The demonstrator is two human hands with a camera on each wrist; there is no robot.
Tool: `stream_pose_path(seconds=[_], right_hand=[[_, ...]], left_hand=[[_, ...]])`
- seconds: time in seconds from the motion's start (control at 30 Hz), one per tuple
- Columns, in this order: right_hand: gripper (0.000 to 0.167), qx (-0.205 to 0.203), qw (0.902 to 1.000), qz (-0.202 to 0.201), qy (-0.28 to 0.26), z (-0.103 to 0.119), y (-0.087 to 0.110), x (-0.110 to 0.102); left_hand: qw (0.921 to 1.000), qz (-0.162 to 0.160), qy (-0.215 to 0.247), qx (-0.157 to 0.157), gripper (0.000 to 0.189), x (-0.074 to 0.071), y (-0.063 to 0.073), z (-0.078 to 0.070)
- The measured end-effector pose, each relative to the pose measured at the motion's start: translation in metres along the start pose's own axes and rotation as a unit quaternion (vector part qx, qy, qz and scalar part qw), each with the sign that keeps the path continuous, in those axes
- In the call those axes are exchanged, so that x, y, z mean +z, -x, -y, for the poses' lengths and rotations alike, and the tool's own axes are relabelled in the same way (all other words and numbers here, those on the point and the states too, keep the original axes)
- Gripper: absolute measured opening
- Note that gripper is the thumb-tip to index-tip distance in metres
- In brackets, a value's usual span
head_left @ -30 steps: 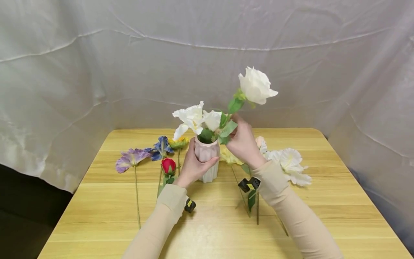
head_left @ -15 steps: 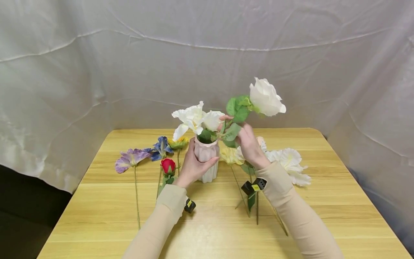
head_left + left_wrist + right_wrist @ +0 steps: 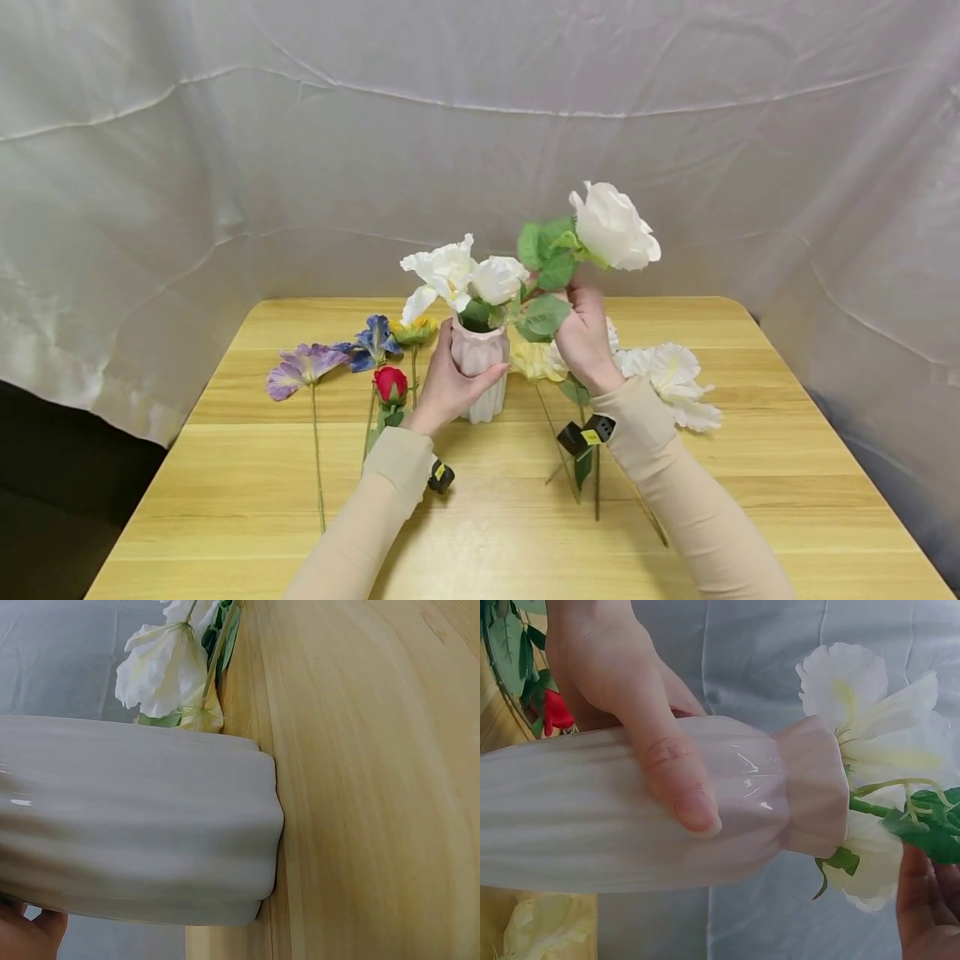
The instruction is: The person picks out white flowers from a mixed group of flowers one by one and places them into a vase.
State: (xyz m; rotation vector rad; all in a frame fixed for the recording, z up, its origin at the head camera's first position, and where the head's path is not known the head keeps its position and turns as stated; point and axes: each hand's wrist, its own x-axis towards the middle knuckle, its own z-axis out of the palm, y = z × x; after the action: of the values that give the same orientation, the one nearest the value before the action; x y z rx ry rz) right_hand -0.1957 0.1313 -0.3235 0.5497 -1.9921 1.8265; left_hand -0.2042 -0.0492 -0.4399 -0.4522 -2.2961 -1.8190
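Note:
In the head view my left hand [image 3: 453, 383] grips a ribbed white vase [image 3: 482, 350] round its upper body, thumb across the front. Its scalloped base meets the tabletop in the left wrist view. A ruffled white flower [image 3: 442, 273] and a smaller white bloom [image 3: 498, 279] stand in the mouth. A large white rose [image 3: 617, 229] leans out to the right over my right hand [image 3: 583, 337], which holds its leafy stem close beside the vase rim. Leaves [image 3: 545, 315] hide most of those fingertips. The right wrist view shows a green stem [image 3: 870, 808] entering the mouth.
Left of the vase lie a purple flower [image 3: 306, 369], a blue flower [image 3: 375, 342], a yellow flower [image 3: 412, 331] and a red rose [image 3: 390, 385]. To the right are a pale yellow flower [image 3: 534, 361] and a white flower [image 3: 675, 383]. Grey cloth [image 3: 480, 167] hangs behind the table.
My right hand has moved right and slightly down over the second, and the white rose has tipped lower to the right with it. My left hand and the vase keep their place.

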Motion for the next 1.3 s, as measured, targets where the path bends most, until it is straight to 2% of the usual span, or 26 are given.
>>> stream_pose_path(seconds=[0.13, 0.37, 0.57, 0.7, 0.83, 1.03, 1.3], right_hand=[[0.023, -0.025, 0.9989, -0.012, -0.038, -0.0015, 0.0007, 0.0011], [0.03, -0.024, 0.9974, -0.023, -0.063, 0.0018, 0.0039, 0.0037], [0.032, -0.072, 0.9934, -0.012, -0.089, -0.0007, 0.0036, 0.0049], [0.034, -0.073, 0.9949, -0.006, -0.069, -0.0029, 0.0039, 0.0052], [0.035, -0.055, 0.9976, -0.007, -0.04, -0.0044, 0.0051, 0.006], [0.03, -0.056, 0.9981, -0.008, -0.026, -0.0018, 0.0022, 0.0074], [0.024, -0.021, 0.9992, -0.035, 0.002, 0.0019, 0.0001, 0.0097]], left_hand=[[0.9999, 0.004, 0.006, -0.009, 0.091, -0.0001, -0.0005, 0.0002], [1.0, 0.003, 0.008, -0.005, 0.093, -0.0002, -0.0001, 0.0013], [0.9998, 0.004, 0.01, -0.019, 0.098, -0.0007, 0.0009, -0.0001], [0.9995, 0.008, 0.013, -0.029, 0.099, -0.0009, 0.0007, 0.0001], [0.9995, 0.012, 0.016, -0.024, 0.093, -0.0009, -0.0001, 0.0002], [0.9992, 0.018, 0.031, -0.016, 0.087, -0.0009, -0.001, 0.001], [0.9997, 0.013, 0.013, -0.016, 0.091, -0.0004, 0.0002, -0.0004]])
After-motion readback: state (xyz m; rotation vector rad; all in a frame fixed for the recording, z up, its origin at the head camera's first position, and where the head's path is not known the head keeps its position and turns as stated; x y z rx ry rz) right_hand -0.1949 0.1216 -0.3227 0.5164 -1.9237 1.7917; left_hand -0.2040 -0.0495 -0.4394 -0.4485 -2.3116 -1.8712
